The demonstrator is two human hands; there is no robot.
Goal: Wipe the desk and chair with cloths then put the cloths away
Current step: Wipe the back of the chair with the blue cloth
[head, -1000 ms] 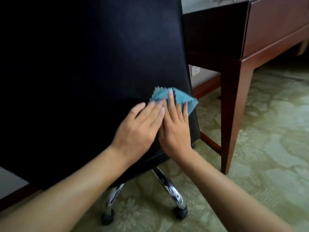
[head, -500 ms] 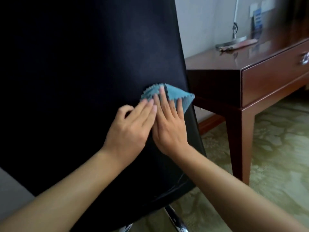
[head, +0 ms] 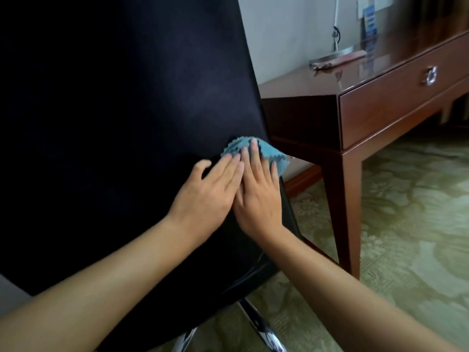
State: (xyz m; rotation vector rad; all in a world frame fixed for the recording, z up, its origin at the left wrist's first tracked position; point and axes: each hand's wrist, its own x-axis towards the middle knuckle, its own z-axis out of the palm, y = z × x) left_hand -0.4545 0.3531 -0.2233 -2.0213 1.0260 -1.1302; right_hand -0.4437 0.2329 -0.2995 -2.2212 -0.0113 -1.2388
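The chair fills the left of the view, its black back turned to the person, and both hands work low on that back near its right edge. The left hand lies flat, fingers straight and close together, pressing on the chair with its fingertips at the cloth's near edge; it grips nothing. Just right of it and touching it, the right hand is also flat, fingers extended over the blue cloth, pinning it against the back (a second cloth does not show).

To wipe well here, I judge it best to keep both palms flat so the cloth stays spread, run long overlapping strokes, and carry each stroke past the chair's right edge without letting the cloth slip off. Steady pressure matters, since a chair on a chrome base may roll or swivel away.

Right of the chair stands the desk, with a lamp base on top. A blue card behind it is too blurred to read; no other writing shows.
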